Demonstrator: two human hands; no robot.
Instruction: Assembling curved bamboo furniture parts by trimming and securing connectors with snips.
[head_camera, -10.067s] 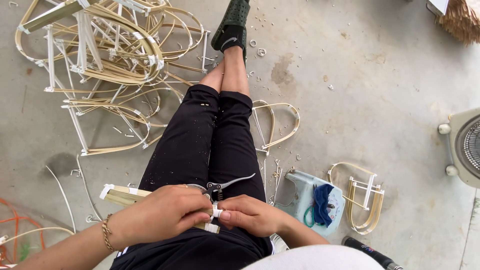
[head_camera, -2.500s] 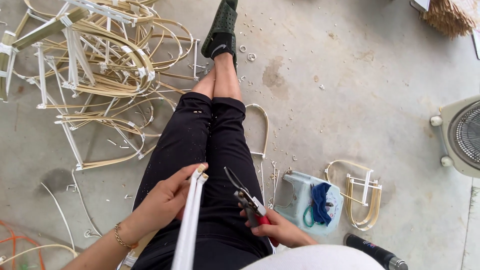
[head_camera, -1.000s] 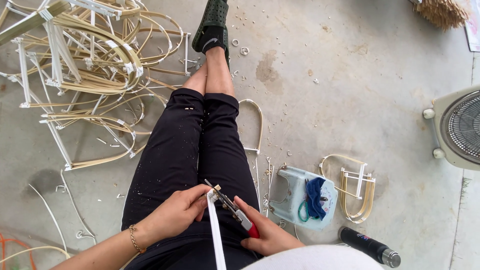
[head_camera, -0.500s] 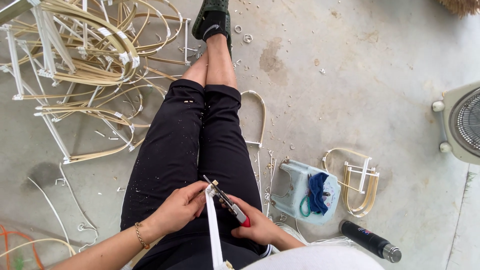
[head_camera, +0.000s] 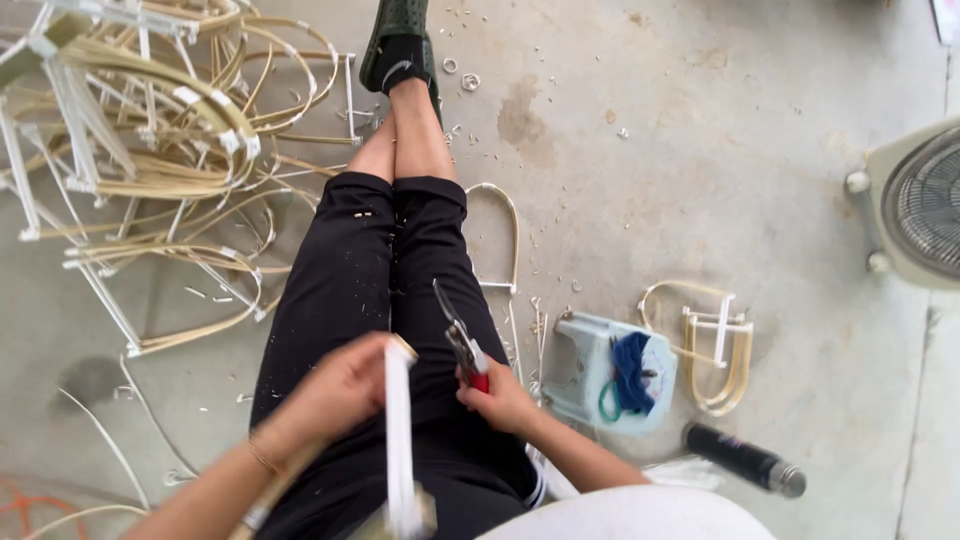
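Note:
I sit on a concrete floor with my legs in black trousers (head_camera: 400, 300) stretched out ahead. My left hand (head_camera: 335, 390) grips a long white strip (head_camera: 398, 440) that runs down over my lap, blurred by motion. My right hand (head_camera: 500, 395) holds red-handled pliers (head_camera: 460, 340) with the jaws pointing up and away, just right of the strip's top end. The two hands are close together above my thighs.
A big heap of bent cane and white frame pieces (head_camera: 150, 150) lies at the left. At the right are a pale blue container (head_camera: 610, 370) with blue cord, a small cane loop (head_camera: 715, 345), a black cylinder (head_camera: 745, 460) and a fan (head_camera: 920, 205).
The pliers have drawn back from the strip's tip and tilted upward. My left hand has shifted along the strip, which is now blurred.

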